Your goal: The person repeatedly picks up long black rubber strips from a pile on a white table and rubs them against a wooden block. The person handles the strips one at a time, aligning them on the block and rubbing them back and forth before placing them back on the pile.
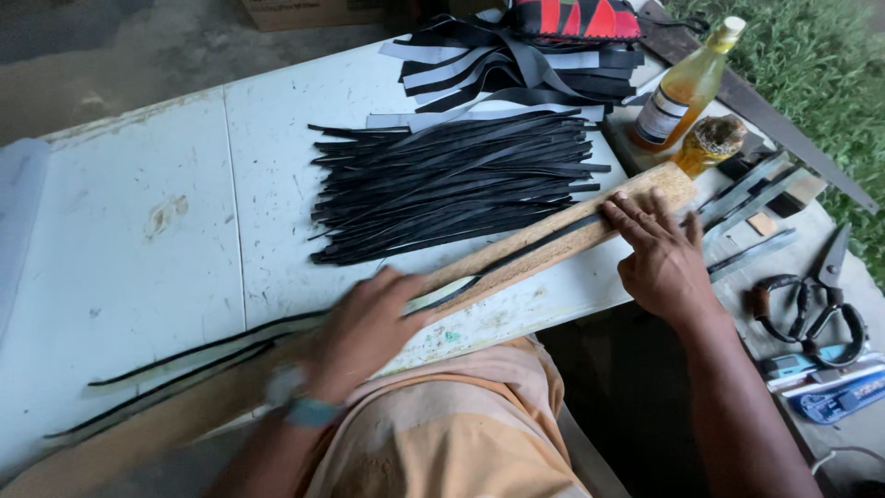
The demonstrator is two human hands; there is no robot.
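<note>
A long wooden board (pixel 562 242) lies slantwise on the white table (pixel 138 231), with a thin black strip (pixel 544 242) running along its top. My right hand (pixel 659 254) presses flat on the board's far end, fingers over the strip. Blurred with motion, my left hand (pixel 369 327) sits at the board's near end on the strip; what its fingers grip is unclear. Cut black strips (pixel 184 355) trail off to the left near the table's front edge.
A pile of several thin black strips (pixel 452 180) lies behind the board, wider black and white bands (pixel 516 69) beyond it. Right: an amber bottle (pixel 687 88), a small jar (pixel 710 143), metal bars (pixel 747 194), large shears (pixel 816 295). Grass borders the far right.
</note>
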